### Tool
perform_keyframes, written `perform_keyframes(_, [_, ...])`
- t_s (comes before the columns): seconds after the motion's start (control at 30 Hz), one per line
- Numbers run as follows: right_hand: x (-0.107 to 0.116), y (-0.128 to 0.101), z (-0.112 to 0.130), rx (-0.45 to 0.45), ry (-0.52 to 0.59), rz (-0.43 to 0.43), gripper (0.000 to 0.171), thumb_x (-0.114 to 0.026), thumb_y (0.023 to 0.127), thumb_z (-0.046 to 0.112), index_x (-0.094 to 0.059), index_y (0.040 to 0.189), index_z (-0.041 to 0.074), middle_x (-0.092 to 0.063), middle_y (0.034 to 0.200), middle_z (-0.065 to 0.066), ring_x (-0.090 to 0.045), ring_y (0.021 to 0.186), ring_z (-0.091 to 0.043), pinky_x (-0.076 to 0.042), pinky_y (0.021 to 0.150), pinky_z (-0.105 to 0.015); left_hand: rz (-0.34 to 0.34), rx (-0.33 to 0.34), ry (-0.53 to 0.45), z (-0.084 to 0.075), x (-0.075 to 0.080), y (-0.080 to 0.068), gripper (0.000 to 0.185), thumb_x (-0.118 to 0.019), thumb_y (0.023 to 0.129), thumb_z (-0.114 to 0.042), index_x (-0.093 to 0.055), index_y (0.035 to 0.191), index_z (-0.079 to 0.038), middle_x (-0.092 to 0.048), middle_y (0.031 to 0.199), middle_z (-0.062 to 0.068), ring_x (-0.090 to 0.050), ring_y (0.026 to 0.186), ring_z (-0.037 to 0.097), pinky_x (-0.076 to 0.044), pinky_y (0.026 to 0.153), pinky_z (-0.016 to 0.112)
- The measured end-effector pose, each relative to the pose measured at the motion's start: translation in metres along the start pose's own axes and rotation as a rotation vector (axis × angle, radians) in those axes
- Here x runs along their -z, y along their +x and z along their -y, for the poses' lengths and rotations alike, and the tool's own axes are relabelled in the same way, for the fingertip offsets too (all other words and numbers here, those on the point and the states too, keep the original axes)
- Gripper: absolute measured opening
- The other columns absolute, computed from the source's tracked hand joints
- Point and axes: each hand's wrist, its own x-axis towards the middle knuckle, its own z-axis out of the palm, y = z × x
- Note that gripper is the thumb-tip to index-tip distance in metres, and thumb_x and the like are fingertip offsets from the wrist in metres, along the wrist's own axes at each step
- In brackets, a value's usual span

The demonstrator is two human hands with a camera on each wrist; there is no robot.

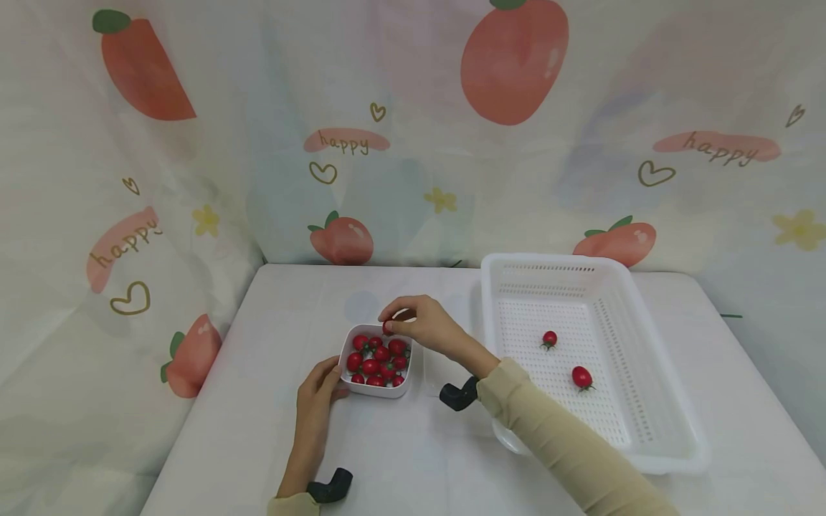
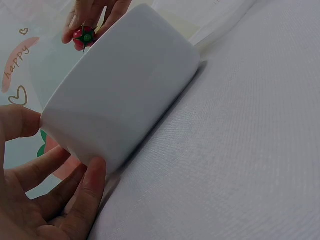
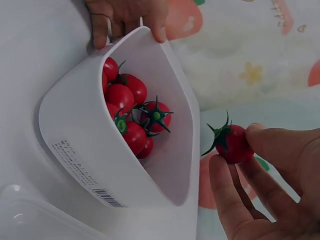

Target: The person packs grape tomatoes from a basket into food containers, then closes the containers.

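Observation:
My right hand (image 1: pixel 434 330) pinches a cherry tomato (image 3: pixel 235 143) between thumb and fingertips, its green stem leaves showing in the right wrist view. It is held just over the back right rim of a small white container (image 2: pixel 122 90). Inside lie several red cherry tomatoes (image 3: pixel 120 97), most with green calyxes. At the container's left side, my left hand (image 1: pixel 314 405) holds the wall, thumb and fingers spread around the corner. A printed label with a barcode (image 3: pixel 107 197) marks one outer wall.
A large white perforated basket (image 1: pixel 516 319) stands to the right, partly behind my right forearm. Two cherry tomatoes lie in it, one farther back (image 1: pixel 549 338) and one nearer (image 1: pixel 582 377). A white cloth (image 1: pixel 393 466) covers the table, and a printed curtain (image 1: pixel 413 165) hangs behind and at left.

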Motion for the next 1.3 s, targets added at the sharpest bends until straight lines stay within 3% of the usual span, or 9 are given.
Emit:
perform_keyframes(0.47, [-0.02, 0.004, -0.003, 0.036, -0.154, 0.043, 0.01, -0.075, 0.095, 0.01, -0.078, 0.105, 0.009, -0.075, 0.112, -0.006, -0.073, 0.104, -0.024, -0.064, 0.088, -0.034, 0.004, -0.013, -0.006, -0.001, -0.002, 0.001, 0.036, -0.056, 0.108, -0.035, -0.064, 0.138, -0.016, -0.065, 0.141, 0.005, -0.067, 0.109, 0.015, -0.061, 0.088, 0.02])
perform_keyframes(0.83, [-0.03, 0.006, -0.002, 0.052, -0.303, 0.11, 0.005, -0.076, 0.093, 0.006, -0.076, 0.098, 0.007, -0.073, 0.098, -0.004, -0.064, 0.09, -0.015, -0.061, 0.081, -0.028, 0.002, 0.003, 0.006, -0.002, 0.0, 0.0, 0.038, -0.055, 0.109, -0.036, -0.063, 0.139, -0.016, -0.064, 0.142, 0.006, -0.067, 0.108, 0.016, -0.06, 0.089, 0.018])
perform_keyframes(1.3, [-0.033, 0.006, -0.004, 0.094, -0.384, 0.168, 0.005, -0.075, 0.094, 0.004, -0.072, 0.091, 0.007, -0.072, 0.092, -0.004, -0.062, 0.086, -0.015, -0.059, 0.079, -0.028, 0.004, 0.013, -0.001, -0.001, -0.001, 0.0, 0.036, -0.055, 0.109, -0.035, -0.064, 0.139, -0.017, -0.064, 0.142, 0.005, -0.067, 0.106, 0.014, -0.061, 0.089, 0.019])
